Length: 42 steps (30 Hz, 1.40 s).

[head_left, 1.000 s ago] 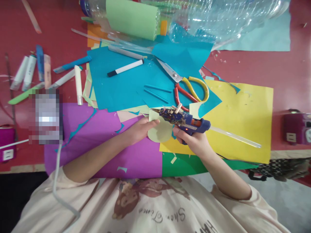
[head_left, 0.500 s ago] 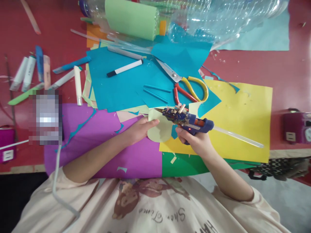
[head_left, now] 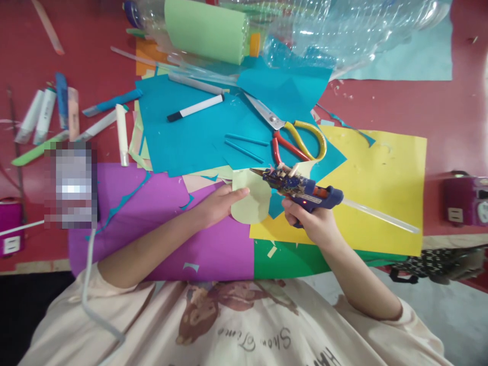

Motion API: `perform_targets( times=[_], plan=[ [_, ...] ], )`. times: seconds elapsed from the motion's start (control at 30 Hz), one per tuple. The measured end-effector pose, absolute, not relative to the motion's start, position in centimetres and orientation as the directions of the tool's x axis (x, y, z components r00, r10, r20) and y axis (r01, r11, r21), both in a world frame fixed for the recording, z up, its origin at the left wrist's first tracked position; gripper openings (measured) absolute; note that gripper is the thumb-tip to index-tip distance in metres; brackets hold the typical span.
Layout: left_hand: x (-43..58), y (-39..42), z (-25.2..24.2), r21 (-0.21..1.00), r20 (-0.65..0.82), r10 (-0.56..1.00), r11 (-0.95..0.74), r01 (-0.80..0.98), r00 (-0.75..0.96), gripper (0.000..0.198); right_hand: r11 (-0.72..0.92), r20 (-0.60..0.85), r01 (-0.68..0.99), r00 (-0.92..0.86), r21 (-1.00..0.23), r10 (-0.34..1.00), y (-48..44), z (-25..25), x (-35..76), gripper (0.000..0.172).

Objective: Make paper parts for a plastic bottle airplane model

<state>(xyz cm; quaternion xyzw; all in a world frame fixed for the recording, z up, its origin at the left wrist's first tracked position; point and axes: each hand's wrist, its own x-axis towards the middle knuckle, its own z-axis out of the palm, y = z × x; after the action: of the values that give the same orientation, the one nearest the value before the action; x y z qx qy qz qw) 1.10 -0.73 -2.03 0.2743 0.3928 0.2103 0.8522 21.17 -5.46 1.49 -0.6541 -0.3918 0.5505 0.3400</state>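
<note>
My left hand (head_left: 223, 204) is closed on the left edge of a pale green paper piece (head_left: 252, 206) with rounded lower corners, its thumb on top. In my right hand (head_left: 310, 217) is a dark blue glue gun (head_left: 305, 190), its front crusted with dried bits and a small red light lit on its side. The nozzle points left, over the upper edge of the pale paper; whether it touches I cannot tell. A clear glue stick (head_left: 381, 215) sticks out of the gun's back. Just beyond lie scissors (head_left: 292, 133) with red and yellow handles and two thin blue paper rolls (head_left: 246, 147).
Blue (head_left: 183, 137), yellow (head_left: 385, 183), purple (head_left: 217, 249) and green (head_left: 290, 264) sheets overlap on the red table (head_left: 396, 101). Clear plastic bottles (head_left: 343, 30) lie along the back. Several markers (head_left: 46, 116) are at left, near a blurred-out device (head_left: 74, 185) with a cable (head_left: 88, 279).
My right hand has shifted the glue gun slightly to the right, so the nozzle has moved along the paper's upper edge. My left hand and the paper stay almost still.
</note>
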Motion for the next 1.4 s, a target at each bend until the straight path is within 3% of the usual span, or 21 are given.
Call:
perform_targets(
  times=[0.2, 0.73, 1.4],
  plan=[
    [1.1, -0.8, -2.0, 0.607, -0.572, 0.563, 0.780, -0.154, 0.597, 0.059, -0.461, -0.451, 0.132, 0.103, -0.878, 0.887, -5.4, 1.7, 21.6, 0.042],
    [1.2, -0.5, -1.4, 0.588, -0.572, 0.549, 0.792, -0.162, 0.609, 0.056, -0.480, -0.454, 0.071, 0.231, -0.875, 0.861, -6.3, 1.6, 23.4, 0.029],
    [1.2, -0.5, -1.2, 0.593, -0.569, 0.545, 0.791, -0.151, 0.616, 0.060, -0.465, -0.435, 0.112, 0.216, -0.878, 0.874, -6.6, 1.7, 23.5, 0.036]
  ],
)
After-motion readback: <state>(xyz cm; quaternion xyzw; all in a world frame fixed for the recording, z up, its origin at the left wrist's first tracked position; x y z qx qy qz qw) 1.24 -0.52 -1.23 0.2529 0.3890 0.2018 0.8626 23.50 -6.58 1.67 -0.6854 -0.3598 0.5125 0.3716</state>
